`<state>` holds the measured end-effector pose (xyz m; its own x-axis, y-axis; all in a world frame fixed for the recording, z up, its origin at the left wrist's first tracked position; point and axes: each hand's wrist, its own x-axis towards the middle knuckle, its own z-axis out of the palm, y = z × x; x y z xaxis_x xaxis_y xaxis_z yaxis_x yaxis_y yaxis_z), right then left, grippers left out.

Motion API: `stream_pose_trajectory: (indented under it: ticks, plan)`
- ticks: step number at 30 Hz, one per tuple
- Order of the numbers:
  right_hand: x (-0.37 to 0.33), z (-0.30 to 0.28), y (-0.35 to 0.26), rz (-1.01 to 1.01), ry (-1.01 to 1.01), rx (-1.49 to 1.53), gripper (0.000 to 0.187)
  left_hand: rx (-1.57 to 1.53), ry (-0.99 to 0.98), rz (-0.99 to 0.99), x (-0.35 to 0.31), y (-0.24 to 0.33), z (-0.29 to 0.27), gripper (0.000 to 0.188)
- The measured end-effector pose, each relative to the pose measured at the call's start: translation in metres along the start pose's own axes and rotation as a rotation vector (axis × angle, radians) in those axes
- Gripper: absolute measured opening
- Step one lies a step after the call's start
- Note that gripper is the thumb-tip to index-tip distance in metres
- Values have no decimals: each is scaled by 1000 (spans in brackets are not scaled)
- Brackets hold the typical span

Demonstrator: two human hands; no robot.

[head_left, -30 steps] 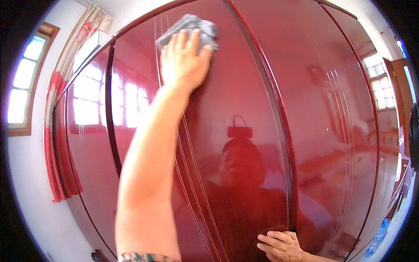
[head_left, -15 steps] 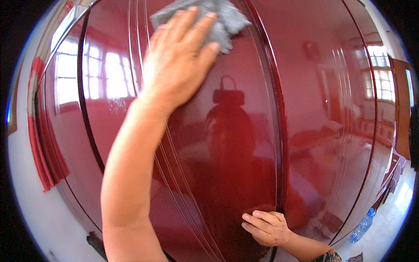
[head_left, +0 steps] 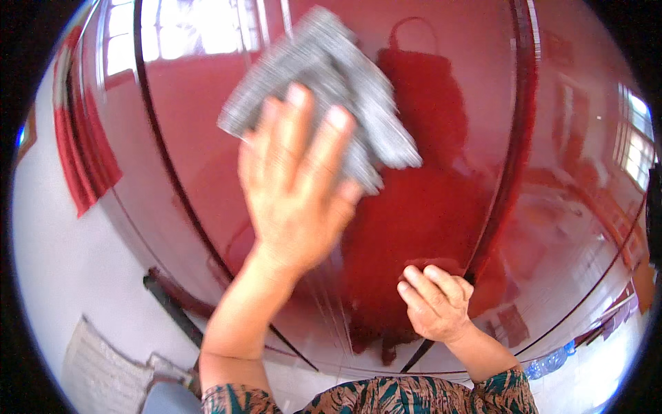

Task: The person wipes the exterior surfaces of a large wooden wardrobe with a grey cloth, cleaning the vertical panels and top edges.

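Observation:
A large, glossy dark-red cabinet door fills the middle of the view and mirrors a window and my outline. My left hand presses a crumpled grey cloth against it, fingers stretched over the fabric; hand and cloth are smeared by motion. Lower down, my right hand is closed, its bent fingers on the door's front beside the dark upright seam. What its palm and thumb touch is hidden.
At the left hangs a red curtain by a white wall. A black bar-like piece juts out below the cabinet's left side. A clear blue plastic bottle lies at the lower right on the pale floor.
My left hand and the cloth have come down the door. The view has shifted, so my patterned clothing now shows at the bottom. My right hand stays by the seam.

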<state>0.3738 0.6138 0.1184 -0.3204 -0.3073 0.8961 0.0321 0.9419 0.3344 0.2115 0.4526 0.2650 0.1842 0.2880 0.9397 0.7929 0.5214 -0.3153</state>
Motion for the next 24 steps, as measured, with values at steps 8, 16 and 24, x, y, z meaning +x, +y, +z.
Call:
stream_pose_trajectory:
  ticks: [8, 16, 24]
  plan:
    - [3, -2, -5, -1, 66, -6, 18, -161, -134, -84, -181, 79, 12, 48]
    - [8, 6, -4, -25, 84, 1, 18, -107, -26, -307, -147, 4, -5, 64]
    - [4, 9, -1, -37, 47, -37, 20, -54, 102, -363, -155, -35, 4, 63]
